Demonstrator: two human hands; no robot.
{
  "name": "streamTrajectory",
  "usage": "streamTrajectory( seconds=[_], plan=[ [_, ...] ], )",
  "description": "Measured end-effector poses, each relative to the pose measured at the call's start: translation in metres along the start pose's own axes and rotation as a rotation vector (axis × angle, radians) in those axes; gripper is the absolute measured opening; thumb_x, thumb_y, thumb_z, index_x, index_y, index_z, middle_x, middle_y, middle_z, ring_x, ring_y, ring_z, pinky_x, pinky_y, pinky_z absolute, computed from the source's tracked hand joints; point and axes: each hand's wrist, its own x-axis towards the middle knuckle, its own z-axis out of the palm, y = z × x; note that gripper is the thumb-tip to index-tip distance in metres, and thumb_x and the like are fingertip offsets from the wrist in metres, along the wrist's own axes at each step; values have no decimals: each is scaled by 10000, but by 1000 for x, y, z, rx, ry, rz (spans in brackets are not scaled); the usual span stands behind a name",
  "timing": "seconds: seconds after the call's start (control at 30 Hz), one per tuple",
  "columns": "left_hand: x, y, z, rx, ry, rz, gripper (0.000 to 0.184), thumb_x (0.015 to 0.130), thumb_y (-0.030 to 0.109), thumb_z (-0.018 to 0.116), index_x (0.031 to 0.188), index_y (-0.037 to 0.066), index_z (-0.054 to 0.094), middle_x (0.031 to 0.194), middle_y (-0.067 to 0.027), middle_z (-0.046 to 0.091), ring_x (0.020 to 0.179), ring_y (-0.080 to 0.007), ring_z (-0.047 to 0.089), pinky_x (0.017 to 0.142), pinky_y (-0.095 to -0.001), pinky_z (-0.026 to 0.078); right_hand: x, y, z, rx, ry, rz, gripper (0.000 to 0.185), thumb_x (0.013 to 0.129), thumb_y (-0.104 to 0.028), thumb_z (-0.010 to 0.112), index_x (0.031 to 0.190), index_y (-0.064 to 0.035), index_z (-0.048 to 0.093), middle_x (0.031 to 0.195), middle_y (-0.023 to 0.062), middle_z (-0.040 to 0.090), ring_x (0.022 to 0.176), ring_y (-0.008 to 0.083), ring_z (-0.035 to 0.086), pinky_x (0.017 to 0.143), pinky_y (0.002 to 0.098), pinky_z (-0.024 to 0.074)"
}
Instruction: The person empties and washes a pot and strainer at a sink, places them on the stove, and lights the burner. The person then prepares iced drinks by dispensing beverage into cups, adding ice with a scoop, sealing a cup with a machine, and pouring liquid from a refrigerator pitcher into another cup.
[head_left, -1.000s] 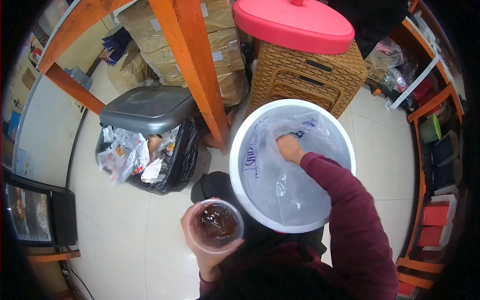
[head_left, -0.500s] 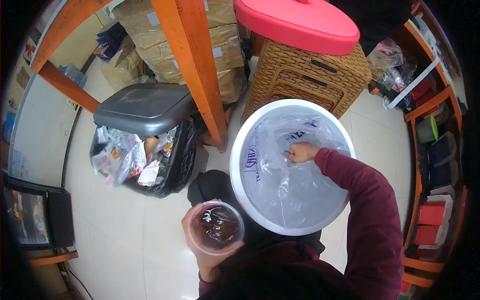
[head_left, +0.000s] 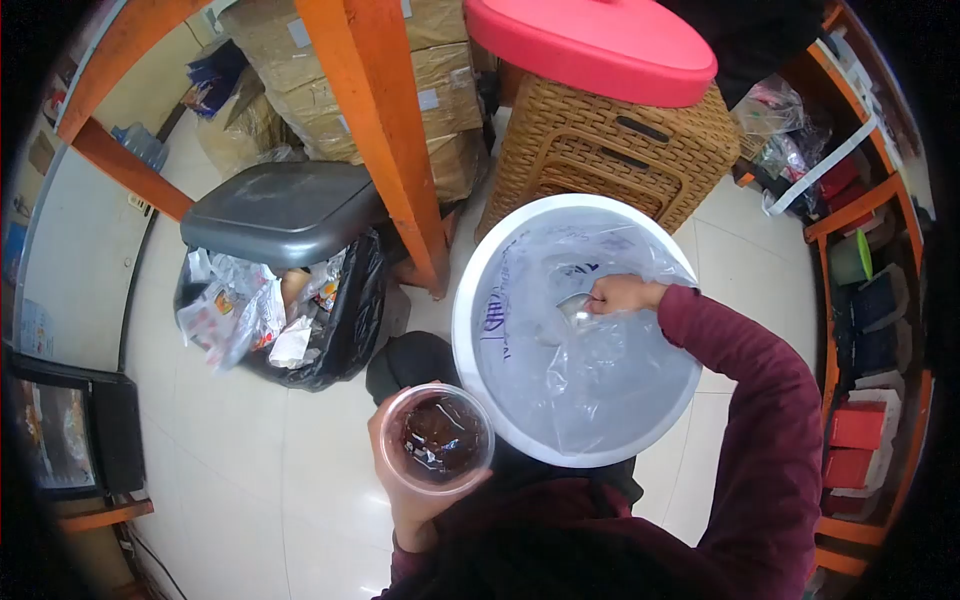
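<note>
My left hand (head_left: 408, 498) is wrapped round a clear plastic cup (head_left: 486, 472), seen from above. A dark brown drink (head_left: 440, 432) with glints on it stands inside. To the right is a white bucket (head_left: 466, 350) lined with a clear plastic bag (head_left: 575, 385); purple writing shows at its inner side. My right hand (head_left: 622, 294) reaches down inside the bucket, fingers closed on a shiny metal scoop (head_left: 577, 310), whose full shape is partly hidden by fingers and plastic. Folds of the bag lie around this hand.
An open bin (head_left: 368, 310) full of wrappers, its grey lid (head_left: 280, 210) tipped back, stands left by an orange post (head_left: 375, 130). Behind the bucket is a brown woven plastic container (head_left: 600, 140) under a pink lid (head_left: 600, 50). Shelves (head_left: 850, 215) line the right side.
My right hand has shifted slightly right and up within the bucket, and more of the metal scoop shows. The cup in my left hand is tilted a bit differently, showing more drink.
</note>
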Motion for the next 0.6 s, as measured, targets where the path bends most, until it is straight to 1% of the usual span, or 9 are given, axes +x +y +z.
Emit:
streamTrajectory(
  seconds=[0.03,0.07,0.13,0.23,0.33,0.43,0.5,0.53,0.6],
  plan=[
    [3,2,3,-12,-8,-5,1029,484,311,907,1299,-12,367,1209,-177,522,1117,-311,554,989,-416,440,-11,-10,-11,39,11,-9,370,874,-325,527,751,6,640,665,186,617,630,357,587,625,457,453],
    [6,5,6,-14,-16,15,999,495,254,905,1298,-6,370,1215,-166,519,1121,-291,548,986,-401,441,-26,-18,-23,60,26,39,362,872,-316,525,771,8,652,689,190,629,654,357,602,647,448,464],
    [12,13,12,-15,-30,54,950,516,141,899,1296,7,375,1226,-144,514,1128,-249,536,980,-372,443,-68,-61,-64,100,58,129,351,867,-299,520,812,11,675,737,197,654,701,356,631,689,429,486],
    [25,13,25,-39,-66,110,945,521,112,888,1303,4,369,1234,-144,509,1145,-244,524,993,-371,434,-117,-97,-111,133,152,208,349,867,-292,522,815,15,678,762,190,665,736,337,643,704,419,490],
    [36,21,43,-48,-95,141,917,543,58,868,1305,-3,361,1235,-147,510,1151,-238,522,1000,-367,428,-153,-123,-141,101,320,152,347,871,-268,540,750,46,628,627,190,597,589,330,586,596,418,455],
    [43,27,58,-36,-136,146,901,547,38,867,1300,-6,374,1238,-154,514,1142,-241,536,987,-348,438,-175,-157,-165,-40,301,110,299,847,-213,530,725,42,627,627,196,607,602,371,601,592,417,464],
    [44,28,66,-16,-159,161,902,541,49,875,1297,-5,386,1239,-157,514,1143,-243,539,984,-342,441,-181,-182,-169,-247,375,41,259,807,-184,552,683,31,626,623,194,611,595,375,611,576,424,470],
    [44,30,69,-6,-189,147,901,571,56,842,1324,0,351,1242,-161,498,1161,-253,504,1003,-363,413,-182,-191,-171,-354,413,7,240,787,-170,563,662,26,625,621,192,612,592,377,616,568,427,473],
    [42,35,75,2,-180,126,902,570,56,843,1324,0,352,1246,-158,494,1164,-249,502,1007,-362,408,-180,-207,-162,-560,562,-93,206,745,-164,591,632,5,627,605,181,610,570,354,622,538,420,475]
  ],
)
